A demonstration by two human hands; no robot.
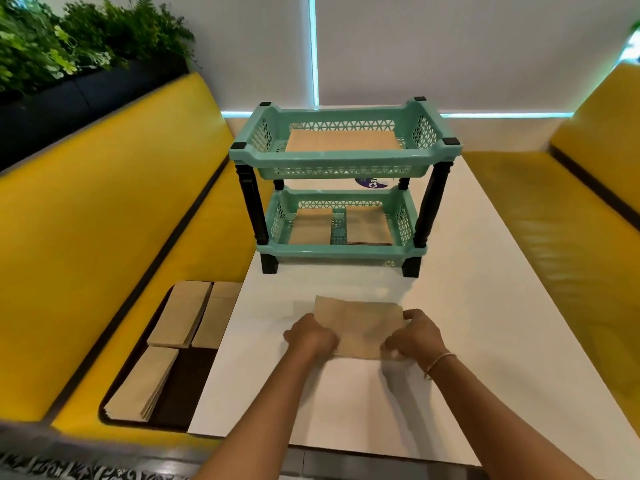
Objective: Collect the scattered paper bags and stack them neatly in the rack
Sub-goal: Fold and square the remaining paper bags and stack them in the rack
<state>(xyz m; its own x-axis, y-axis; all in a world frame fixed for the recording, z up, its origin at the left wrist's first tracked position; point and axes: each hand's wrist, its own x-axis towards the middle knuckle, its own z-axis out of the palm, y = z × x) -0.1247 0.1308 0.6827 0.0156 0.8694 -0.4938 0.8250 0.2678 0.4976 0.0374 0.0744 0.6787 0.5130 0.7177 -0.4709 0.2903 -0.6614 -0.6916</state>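
Gripping a flat brown paper bag (360,327) by its two short ends, the left hand (311,336) and the right hand (414,336) curl their fingers over its edges near the front of the white surface (450,306). The bag is plain kraft paper, folded flat, rectangular, lying crosswise with its long side running left to right; whether it rests on the surface or is slightly raised cannot be told. A thin bracelet (438,363) circles the right wrist. Farther back stands a two-tier mint-green rack (343,157) with perforated walls and black posts. Its upper tray holds a wide stack of flat bags (343,140); its lower tray holds two narrower stacks (310,225) side by side. To the near left, on a dark tray (183,386) set upon the yellow bench seat (86,254), lie three more piles of bags (180,313), two at the far end and one nearer. Green foliage (69,39) fills the far left corner.
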